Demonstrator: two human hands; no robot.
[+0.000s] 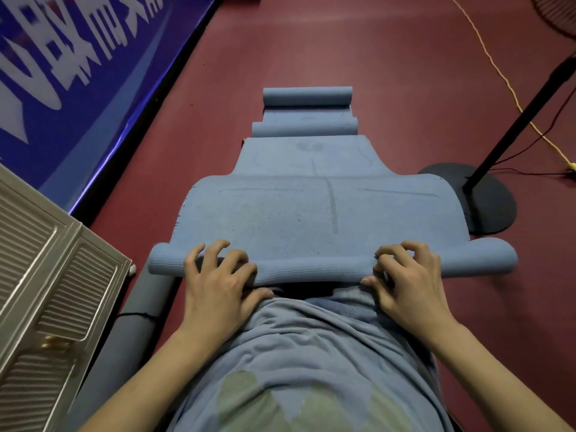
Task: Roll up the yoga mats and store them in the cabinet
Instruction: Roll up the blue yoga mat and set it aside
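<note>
A: Rolling has only just begun on the nearest blue yoga mat (314, 210), by the look of it. Both hands sit on the small roll at its near edge. The left hand (218, 275) has its fingers curled over the top of the roll with the thumb tucked under toward the body, and the right hand (408, 275) does the same further along.

B: Why spaced out like that?

A: My guess is to keep the roll even across the mat's width, so one end doesn't run ahead. The roll's two ends stick out past each hand.

B: And the rest of that mat?

A: It stretches away from the person, flat on the dark red floor (311, 42). Beyond its far end lie more blue mat pieces, with two rolled-up portions: a nearer roll (304, 128) and a farther roll (307, 96), one behind the other. I can't tell whether those belong to one mat or two.

B: Where's the cabinet?

A: A beige louvred cabinet (53, 260) stands left of the mat, close to the person's left arm. Its doors look closed and I can't see inside, so nothing shows as stored yet.

B: Anything else near the mat?

A: A fan stand base (495, 207) sits just right of it, touching or nearly so; a blue banner (78, 57) runs along the left; and a grey tube (137, 319) lies between mat and cabinet
</note>
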